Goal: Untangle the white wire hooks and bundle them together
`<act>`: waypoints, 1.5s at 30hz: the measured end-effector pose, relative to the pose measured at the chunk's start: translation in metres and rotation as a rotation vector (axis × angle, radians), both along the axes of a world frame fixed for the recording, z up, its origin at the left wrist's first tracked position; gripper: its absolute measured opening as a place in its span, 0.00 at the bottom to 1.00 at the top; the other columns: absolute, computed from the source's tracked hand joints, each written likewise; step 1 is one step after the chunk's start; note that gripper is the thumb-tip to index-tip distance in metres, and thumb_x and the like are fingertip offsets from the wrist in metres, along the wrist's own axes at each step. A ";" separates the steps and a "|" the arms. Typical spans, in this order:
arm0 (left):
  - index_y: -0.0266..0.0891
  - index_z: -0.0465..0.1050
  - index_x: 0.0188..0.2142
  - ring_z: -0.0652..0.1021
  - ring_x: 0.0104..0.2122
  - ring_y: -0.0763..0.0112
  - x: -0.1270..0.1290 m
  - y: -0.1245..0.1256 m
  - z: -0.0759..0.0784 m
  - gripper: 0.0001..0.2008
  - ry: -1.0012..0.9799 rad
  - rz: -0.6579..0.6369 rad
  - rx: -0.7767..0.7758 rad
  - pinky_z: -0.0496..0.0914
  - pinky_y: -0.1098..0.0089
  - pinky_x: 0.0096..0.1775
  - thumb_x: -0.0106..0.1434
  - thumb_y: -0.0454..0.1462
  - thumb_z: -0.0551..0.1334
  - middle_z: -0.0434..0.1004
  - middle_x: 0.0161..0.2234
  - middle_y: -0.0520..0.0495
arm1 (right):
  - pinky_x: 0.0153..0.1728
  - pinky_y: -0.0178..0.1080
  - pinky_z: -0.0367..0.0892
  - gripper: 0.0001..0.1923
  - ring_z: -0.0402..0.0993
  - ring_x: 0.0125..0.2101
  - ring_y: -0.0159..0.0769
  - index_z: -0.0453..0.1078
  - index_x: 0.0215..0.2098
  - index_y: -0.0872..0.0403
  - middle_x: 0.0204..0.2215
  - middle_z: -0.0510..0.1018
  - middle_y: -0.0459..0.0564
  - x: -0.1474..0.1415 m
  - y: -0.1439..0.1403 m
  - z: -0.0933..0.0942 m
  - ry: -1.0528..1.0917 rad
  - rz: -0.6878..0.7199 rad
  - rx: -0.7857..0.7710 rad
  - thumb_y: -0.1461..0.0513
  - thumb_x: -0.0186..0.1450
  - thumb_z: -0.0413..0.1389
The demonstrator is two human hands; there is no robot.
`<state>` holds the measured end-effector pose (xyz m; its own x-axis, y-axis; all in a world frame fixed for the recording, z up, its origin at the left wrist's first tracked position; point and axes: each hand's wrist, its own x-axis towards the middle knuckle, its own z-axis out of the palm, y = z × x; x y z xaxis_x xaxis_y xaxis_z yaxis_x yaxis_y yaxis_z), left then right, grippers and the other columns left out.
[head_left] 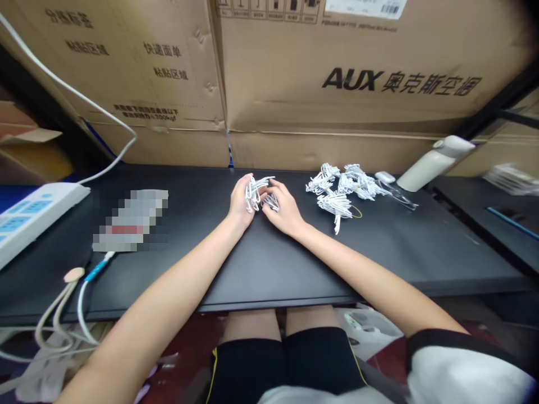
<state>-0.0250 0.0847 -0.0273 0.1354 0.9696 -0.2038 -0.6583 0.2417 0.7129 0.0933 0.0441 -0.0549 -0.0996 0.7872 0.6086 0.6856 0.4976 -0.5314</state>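
At the far middle of the black table (261,264), my left hand (241,203) grips a looped white cable (255,191) while my right hand (284,209) pinches its near end, a pile of coiled cables (343,188) just right.

White cable bundle (255,192) in both hands

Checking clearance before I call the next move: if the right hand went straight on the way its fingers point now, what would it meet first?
The right hand points up and left toward the left hand. It would first meet the white cable bundle held there, which its fingertips already seem to touch; depth is unclear.
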 end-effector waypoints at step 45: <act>0.37 0.69 0.40 0.78 0.23 0.71 -0.005 0.000 -0.004 0.13 0.052 0.024 0.051 0.75 0.69 0.30 0.55 0.37 0.64 0.76 0.27 0.51 | 0.27 0.33 0.64 0.12 0.68 0.24 0.28 0.74 0.36 0.58 0.30 0.79 0.51 0.031 0.010 0.003 0.282 0.135 -0.368 0.62 0.54 0.59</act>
<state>-0.0300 0.0852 -0.0318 0.1027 0.9817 -0.1605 -0.6248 0.1892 0.7575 0.1240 0.0536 -0.0521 -0.0869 0.9468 0.3097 0.4317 0.3160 -0.8449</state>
